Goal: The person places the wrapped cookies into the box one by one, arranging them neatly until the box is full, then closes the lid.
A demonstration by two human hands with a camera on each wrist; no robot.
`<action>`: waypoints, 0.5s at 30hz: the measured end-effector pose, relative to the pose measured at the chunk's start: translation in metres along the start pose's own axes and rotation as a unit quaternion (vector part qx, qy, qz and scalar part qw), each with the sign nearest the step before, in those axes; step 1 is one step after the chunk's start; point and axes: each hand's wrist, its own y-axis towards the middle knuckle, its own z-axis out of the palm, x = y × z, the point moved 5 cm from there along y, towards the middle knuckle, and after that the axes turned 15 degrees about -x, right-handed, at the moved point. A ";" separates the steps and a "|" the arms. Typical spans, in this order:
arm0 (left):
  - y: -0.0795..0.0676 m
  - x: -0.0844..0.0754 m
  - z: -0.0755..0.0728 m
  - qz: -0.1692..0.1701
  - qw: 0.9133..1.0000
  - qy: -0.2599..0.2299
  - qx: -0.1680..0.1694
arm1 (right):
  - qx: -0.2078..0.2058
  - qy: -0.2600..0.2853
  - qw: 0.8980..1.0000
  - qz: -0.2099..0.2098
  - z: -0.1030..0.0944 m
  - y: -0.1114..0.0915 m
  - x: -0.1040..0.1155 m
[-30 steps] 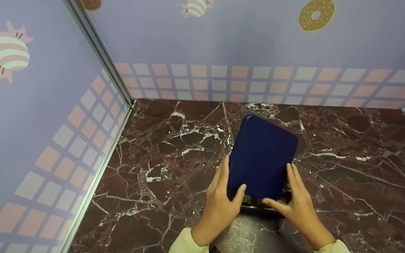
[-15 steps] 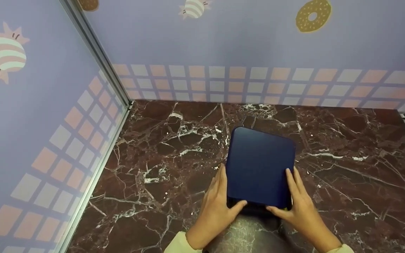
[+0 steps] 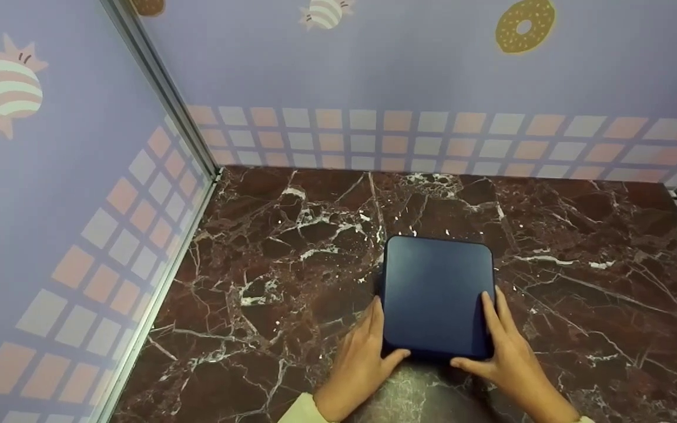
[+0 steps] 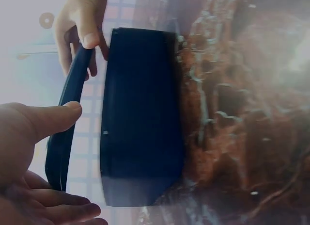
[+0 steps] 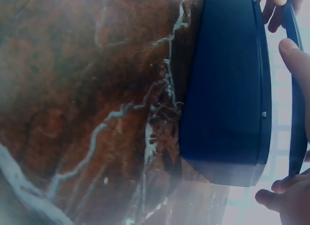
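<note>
A dark blue rectangular lid with rounded corners is held almost level between both hands. The left hand grips its left edge, thumb at the near edge and fingers along the side. On the opposite edge, the right hand holds it the same way. Both wrist views show a deep dark blue box below the lid, resting on the marbled surface. A narrow gap separates lid and box, so they are apart. The lid covers the inside of the box in the head view.
The box stands on a dark red-brown marbled tabletop with white veins. Lilac panels with printed sweets and checks form a back wall and a left wall, joined by a metal corner strip.
Both hands have brought the lid down and toward the body. Its tilt has flattened and straightened, and the box contents glimpsed earlier under its near edge are now covered.
</note>
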 end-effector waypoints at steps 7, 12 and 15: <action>-0.005 0.005 0.008 0.016 1.000 0.024 0.003 | 0.014 -0.016 1.000 0.019 0.006 -0.005 -0.005; -0.006 0.009 0.014 0.019 0.999 0.044 0.005 | 0.040 -0.022 0.998 0.040 0.010 -0.005 -0.009; -0.007 0.010 0.017 0.024 0.998 0.050 0.002 | 0.057 -0.021 0.997 0.053 0.012 -0.004 -0.012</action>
